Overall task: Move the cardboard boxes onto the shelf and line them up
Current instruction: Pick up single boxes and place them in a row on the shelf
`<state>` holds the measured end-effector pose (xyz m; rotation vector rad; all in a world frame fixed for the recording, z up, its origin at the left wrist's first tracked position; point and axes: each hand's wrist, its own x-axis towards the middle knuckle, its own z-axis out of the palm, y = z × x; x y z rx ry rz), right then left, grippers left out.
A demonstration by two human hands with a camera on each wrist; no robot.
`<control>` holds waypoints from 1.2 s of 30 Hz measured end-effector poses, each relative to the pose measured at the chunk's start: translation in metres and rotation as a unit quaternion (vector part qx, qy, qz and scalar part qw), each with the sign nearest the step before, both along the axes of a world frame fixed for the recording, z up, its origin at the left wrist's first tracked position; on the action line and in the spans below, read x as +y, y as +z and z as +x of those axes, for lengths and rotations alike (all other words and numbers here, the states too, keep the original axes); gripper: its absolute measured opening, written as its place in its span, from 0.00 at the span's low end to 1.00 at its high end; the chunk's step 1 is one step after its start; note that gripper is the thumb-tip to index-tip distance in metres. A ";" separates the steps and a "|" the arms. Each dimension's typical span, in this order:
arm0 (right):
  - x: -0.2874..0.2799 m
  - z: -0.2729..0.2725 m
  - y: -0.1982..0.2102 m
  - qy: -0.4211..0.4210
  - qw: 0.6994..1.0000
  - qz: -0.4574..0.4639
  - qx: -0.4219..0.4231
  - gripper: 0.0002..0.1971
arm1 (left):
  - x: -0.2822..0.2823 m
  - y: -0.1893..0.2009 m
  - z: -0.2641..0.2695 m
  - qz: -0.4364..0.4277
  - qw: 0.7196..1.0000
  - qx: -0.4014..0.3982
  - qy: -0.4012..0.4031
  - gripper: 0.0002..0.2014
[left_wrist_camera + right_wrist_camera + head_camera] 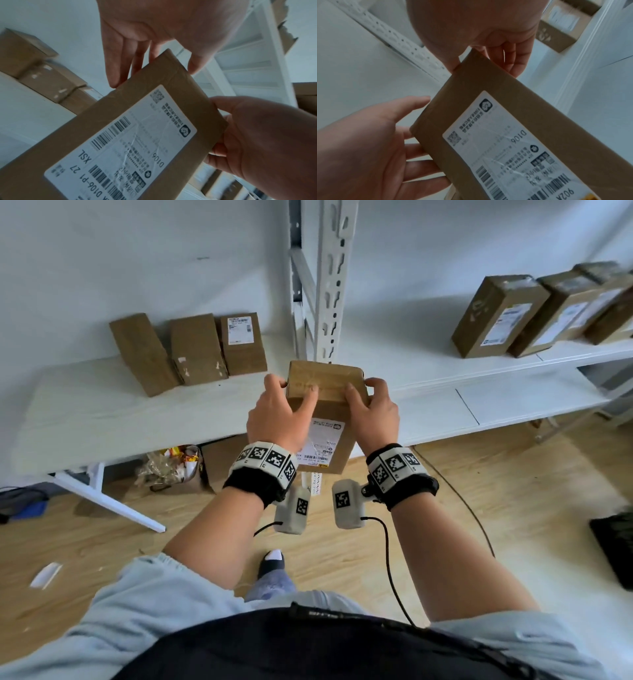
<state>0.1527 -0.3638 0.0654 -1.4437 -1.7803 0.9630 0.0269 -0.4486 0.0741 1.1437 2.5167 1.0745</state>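
Cardboard box (pixel 325 419) held in the air between both hands, in front of the white shelf upright (pixel 330 278), label side facing the person, above the wooden floor (pixel 479 508). Left hand (pixel 274 412) on the box's left edge: grip curled round the top corner, thumb on the near face, fingers (pixel 118 63) behind. Right hand (pixel 375 412) on the right edge: grip likewise wrapped round the top corner, fingers (pixel 517 59) reaching over the far side. White shipping label (pixel 130 146) printed "D106". Three boxes (pixel 191 350) standing on the counter (pixel 85 422) at left, the leftmost tilted. Row of boxes (pixel 534 313) on the shelf (pixel 445 364) at right, touching side by side.
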 end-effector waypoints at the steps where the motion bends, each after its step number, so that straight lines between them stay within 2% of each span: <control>1: 0.002 0.012 0.001 -0.014 1.000 -0.006 0.003 0.24 | 0.005 0.002 0.009 0.003 1.000 0.006 -0.018 0.27; 8: 0.040 0.078 0.006 -0.092 0.995 -0.020 0.041 0.29 | 0.065 0.008 0.060 0.037 0.982 0.018 -0.182 0.33; 13: 0.091 0.096 0.010 -0.111 0.991 -0.062 0.027 0.43 | 0.137 -0.001 0.072 0.039 0.950 0.062 -0.302 0.42; 16: 0.129 0.101 0.012 -0.127 0.987 -0.094 0.020 0.48 | 0.184 -0.002 0.079 0.030 0.937 0.042 -0.346 0.46; 22: 0.214 0.099 0.022 -0.218 0.962 -0.157 0.055 0.53 | 0.268 0.004 0.089 0.049 0.903 0.097 -0.417 0.41; 26: 0.254 0.100 0.023 -0.257 0.947 -0.163 0.105 0.53 | 0.318 0.007 0.089 0.035 0.884 0.079 -0.460 0.41; 28: 0.274 0.105 0.020 -0.273 0.935 -0.168 0.148 0.54 | 0.341 0.006 0.086 0.042 0.889 0.096 -0.446 0.44; 30: 0.296 0.114 0.011 -0.288 0.917 -0.187 0.205 0.55 | 0.360 0.003 0.079 0.031 0.922 0.089 -0.375 0.49; 32: 0.329 0.126 -0.006 -0.293 0.891 -0.215 0.272 0.56 | 0.381 0.000 0.071 -0.014 0.958 0.027 -0.284 0.58; 33: 0.336 0.129 -0.011 -0.294 0.880 -0.230 0.293 0.55 | 0.385 -0.002 0.065 -0.034 0.966 -0.014 -0.256 0.62; 36: 0.358 0.131 -0.001 -0.246 0.867 -0.280 0.332 0.44 | 0.405 -0.003 0.064 -0.039 0.961 -0.179 -0.205 0.66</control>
